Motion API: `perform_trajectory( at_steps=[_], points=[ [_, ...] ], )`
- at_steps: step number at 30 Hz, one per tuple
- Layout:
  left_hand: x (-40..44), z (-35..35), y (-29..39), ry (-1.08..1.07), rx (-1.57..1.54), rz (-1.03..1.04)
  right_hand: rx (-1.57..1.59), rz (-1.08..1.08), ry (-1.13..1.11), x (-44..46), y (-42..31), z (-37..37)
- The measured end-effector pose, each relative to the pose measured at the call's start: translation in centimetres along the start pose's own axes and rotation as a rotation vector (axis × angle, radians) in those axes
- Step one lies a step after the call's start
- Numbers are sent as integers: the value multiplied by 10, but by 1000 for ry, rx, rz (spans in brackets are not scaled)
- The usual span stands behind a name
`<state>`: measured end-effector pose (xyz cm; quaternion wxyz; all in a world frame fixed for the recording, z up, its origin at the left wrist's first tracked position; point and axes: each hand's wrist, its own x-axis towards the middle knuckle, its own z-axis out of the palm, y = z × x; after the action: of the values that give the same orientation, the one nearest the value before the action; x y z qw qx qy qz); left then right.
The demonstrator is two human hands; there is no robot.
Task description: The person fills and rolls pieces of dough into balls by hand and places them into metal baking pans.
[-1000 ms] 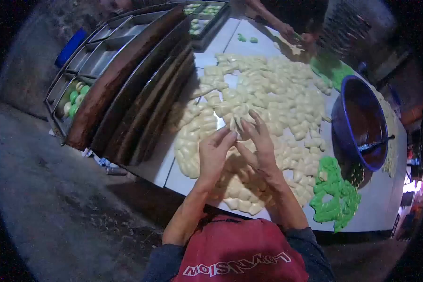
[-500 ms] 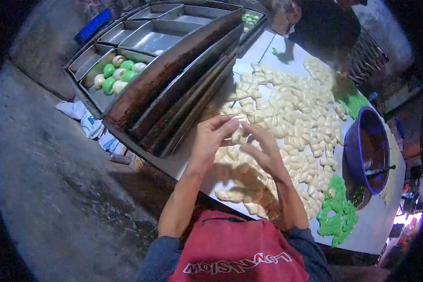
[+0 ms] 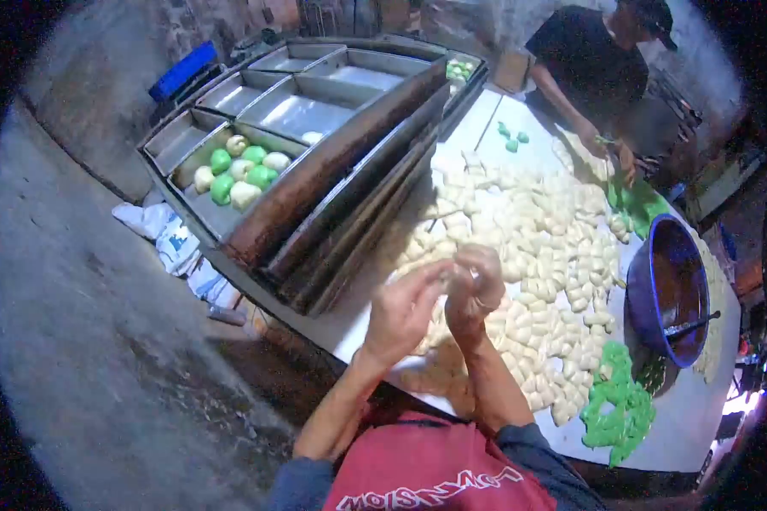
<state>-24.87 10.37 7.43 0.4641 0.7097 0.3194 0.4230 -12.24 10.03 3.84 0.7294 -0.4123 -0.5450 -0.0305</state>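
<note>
My left hand (image 3: 403,313) and my right hand (image 3: 475,294) meet above the near part of the table, fingers curled in against each other. A pale dough piece is pinched between them, mostly hidden by the fingers. Below and beyond them, many pale dough pieces (image 3: 528,230) lie close together on the white tabletop. To the right of my hands is a flattened mass of bright green dough (image 3: 618,404).
Metal trays (image 3: 302,106) stand at the left, one with green and white dough balls (image 3: 243,173). A purple basin (image 3: 643,289) with a dark-handled tool sits at the right. Across the table, a co-worker (image 3: 584,72) handles dough beside more green dough (image 3: 643,204).
My hands have come closer together and turned, covering the dough piece that showed between them. The view has shifted, bringing more of the co-worker and small green pieces into sight.
</note>
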Motion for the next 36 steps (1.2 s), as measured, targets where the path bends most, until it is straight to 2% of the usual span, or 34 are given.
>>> perform_trajectory(
  at_steps=[2, 4, 6, 7, 9, 10, 12, 14, 16, 18, 20, 22, 24, 26, 27, 28, 29, 30, 32, 33, 36],
  points=[
    [0, 1, 1, 36, 50, 207, 10, 27, -10, 3, 1, -2],
    [4, -4, 6, 19, 67, 252, 56, 104, 23, 11, -9, 3],
    [5, -1, 0, 41, -412, -79, 122, 224, -13, 13, -16, 3],
    [10, 0, -1, 99, -562, -152, 82, 298, -51, 15, -16, 3],
    [18, -9, -5, 117, -472, -189, -26, 453, -170, 23, -23, 2],
    [21, -14, -13, 120, -403, -191, -124, 368, -307, 23, -14, -3],
    [30, -25, -28, 130, -415, -323, -265, 258, -446, 31, -25, -2],
    [38, -30, -40, 65, -480, -397, -380, -71, -707, 42, -27, -3],
    [45, -31, -43, -62, -512, -387, -370, -79, -759, 41, -16, -7],
    [51, -29, -47, -99, -667, -368, -370, -3, -761, 63, -20, -4],
    [59, -41, -37, -169, -877, -469, -357, 67, -707, 86, -20, 5],
    [63, -46, -30, -109, -892, -386, -334, 163, -609, 116, -24, 20],
    [66, -50, -39, -244, -827, -384, -213, 277, -413, 141, -23, 49],
    [62, -42, -60, -331, -748, -377, -96, 308, -383, 171, -22, 82],
    [63, -36, -71, -391, -746, -532, -133, 247, -423, 184, -17, 99],
    [55, -33, -75, -385, -798, -528, -170, 184, -462, 197, -12, 114],
    [46, -30, -79, -381, -850, -523, -285, 149, -600, 206, -3, 127],
    [37, -28, -80, -418, -746, -474, -400, 112, -738, 213, 11, 138],
    [31, -25, -86, -467, -728, -540, -730, 1, -1136, 215, 54, 154],
    [28, -24, -88, -491, -718, -575, -679, 141, -1191, 224, 48, 156],
    [19, -28, -89, -477, -616, -549, -933, 9, -1220, 234, 37, 162]
  ],
)
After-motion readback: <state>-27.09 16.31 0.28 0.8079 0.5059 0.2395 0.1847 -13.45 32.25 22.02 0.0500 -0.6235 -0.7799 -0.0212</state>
